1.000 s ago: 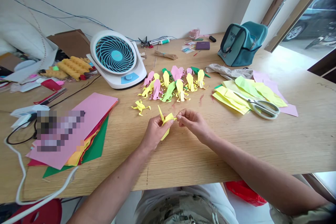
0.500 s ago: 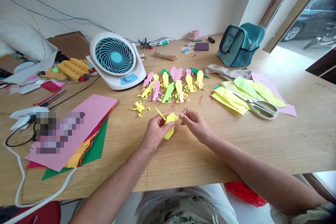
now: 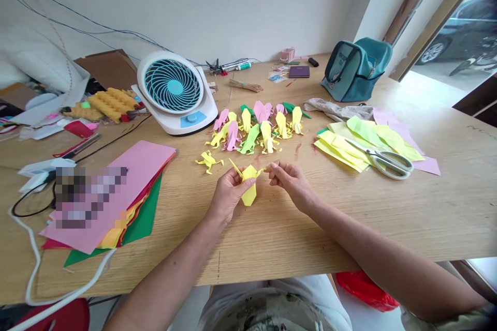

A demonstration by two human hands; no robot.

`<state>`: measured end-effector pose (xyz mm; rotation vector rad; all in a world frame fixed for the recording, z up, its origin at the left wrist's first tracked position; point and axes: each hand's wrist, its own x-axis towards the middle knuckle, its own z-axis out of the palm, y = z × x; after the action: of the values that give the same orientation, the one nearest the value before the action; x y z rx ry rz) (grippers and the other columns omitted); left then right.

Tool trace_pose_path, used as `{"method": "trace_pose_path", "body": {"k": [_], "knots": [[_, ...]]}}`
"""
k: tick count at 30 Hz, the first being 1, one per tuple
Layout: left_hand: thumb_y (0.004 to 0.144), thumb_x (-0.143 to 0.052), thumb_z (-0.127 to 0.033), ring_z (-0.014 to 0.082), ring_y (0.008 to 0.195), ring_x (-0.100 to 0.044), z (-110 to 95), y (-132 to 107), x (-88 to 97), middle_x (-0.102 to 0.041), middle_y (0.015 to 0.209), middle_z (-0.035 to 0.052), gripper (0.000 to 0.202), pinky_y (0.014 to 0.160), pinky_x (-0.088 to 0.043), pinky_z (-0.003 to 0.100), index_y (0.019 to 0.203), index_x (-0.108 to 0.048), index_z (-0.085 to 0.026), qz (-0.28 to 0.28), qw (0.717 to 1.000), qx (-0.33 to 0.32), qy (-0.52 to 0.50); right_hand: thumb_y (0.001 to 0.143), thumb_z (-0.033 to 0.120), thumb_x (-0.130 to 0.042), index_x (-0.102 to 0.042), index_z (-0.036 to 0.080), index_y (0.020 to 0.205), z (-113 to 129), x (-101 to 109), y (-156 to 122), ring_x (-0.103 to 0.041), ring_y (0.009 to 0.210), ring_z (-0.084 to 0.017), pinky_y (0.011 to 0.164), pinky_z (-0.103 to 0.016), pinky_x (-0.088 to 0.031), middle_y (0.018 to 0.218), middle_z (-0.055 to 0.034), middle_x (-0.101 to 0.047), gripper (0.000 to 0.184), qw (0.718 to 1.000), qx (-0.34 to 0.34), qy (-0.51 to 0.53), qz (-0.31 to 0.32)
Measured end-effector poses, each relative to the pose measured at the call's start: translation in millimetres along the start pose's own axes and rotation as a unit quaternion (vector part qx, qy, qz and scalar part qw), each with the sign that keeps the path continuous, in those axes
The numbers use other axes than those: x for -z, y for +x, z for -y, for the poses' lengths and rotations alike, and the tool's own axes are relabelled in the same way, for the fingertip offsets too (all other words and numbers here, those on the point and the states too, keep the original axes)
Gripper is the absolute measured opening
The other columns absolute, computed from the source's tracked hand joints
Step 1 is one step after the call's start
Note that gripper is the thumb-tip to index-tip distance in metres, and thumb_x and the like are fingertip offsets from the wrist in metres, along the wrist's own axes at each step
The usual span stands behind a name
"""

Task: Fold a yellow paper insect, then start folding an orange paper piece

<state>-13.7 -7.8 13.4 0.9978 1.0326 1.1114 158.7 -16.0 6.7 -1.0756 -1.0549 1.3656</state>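
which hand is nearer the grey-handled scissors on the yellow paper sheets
Right. The right hand sits between the paper piece and the grey-handled scissors; the left hand is farther off, on the far side of the folded yellow paper piece.

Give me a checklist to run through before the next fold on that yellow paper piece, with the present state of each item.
1. Left hand grips the yellow paper piece by its body: ok.
2. Right hand pinches the thin strip at the piece's right side between its fingers: ok.
3. Piece is held apart from the single yellow folded figure on the table: ok.
4. Group of finished folded figures lies beyond the hands, not under them: ok.
5. Scissors rest on the cut paper sheets to the right, away from both hands: ok.
6. Crease on the strip is sharp and even: cannot tell, too small.
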Motion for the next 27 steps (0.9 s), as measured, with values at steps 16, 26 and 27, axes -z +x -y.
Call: {"method": "trace_pose_path", "body": {"k": [16,26,27], "knots": [[0.068,-0.084,-0.033,0.0129,0.082,-0.064,4.9,-4.2,-3.4,-0.072,0.090,0.0013,0.036,0.078,-0.050,0.024,0.094,-0.068,-0.015,0.060,0.998,-0.027,0.017,0.068,0.052,-0.080,-0.059,0.019,0.072,-12.6,-5.2,2.2,-0.048,0.062,-0.010,0.063,-0.026,-0.040,0.064,0.0040,-0.055,0.039,0.997,0.001,0.062,0.050],[0.062,-0.087,-0.031,0.0135,0.077,-0.066,7.3,-0.3,-2.8,-0.073,0.084,0.0014,0.037,0.073,-0.051,0.024,0.087,-0.066,-0.015,0.017,0.999,-0.045,-0.001,0.064,0.046,-0.085,-0.063,0.020,0.077,-11.0,-6.6,1.6,-0.056,0.067,-0.012,0.069,-0.028,-0.046,0.074,0.0016,-0.064,0.037,0.992,-0.023,0.101,0.072],[0.062,-0.088,-0.032,0.0132,0.076,-0.066,7.4,-0.6,-2.9,-0.072,0.082,0.0011,0.037,0.072,-0.051,0.024,0.085,-0.066,-0.015,0.014,0.999,-0.047,-0.001,0.063,0.045,-0.086,-0.064,0.020,0.079,-10.9,-7.1,1.2,-0.057,0.068,-0.012,0.070,-0.028,-0.047,0.075,0.0015,-0.066,0.037,0.992,-0.024,0.101,0.074]]}}
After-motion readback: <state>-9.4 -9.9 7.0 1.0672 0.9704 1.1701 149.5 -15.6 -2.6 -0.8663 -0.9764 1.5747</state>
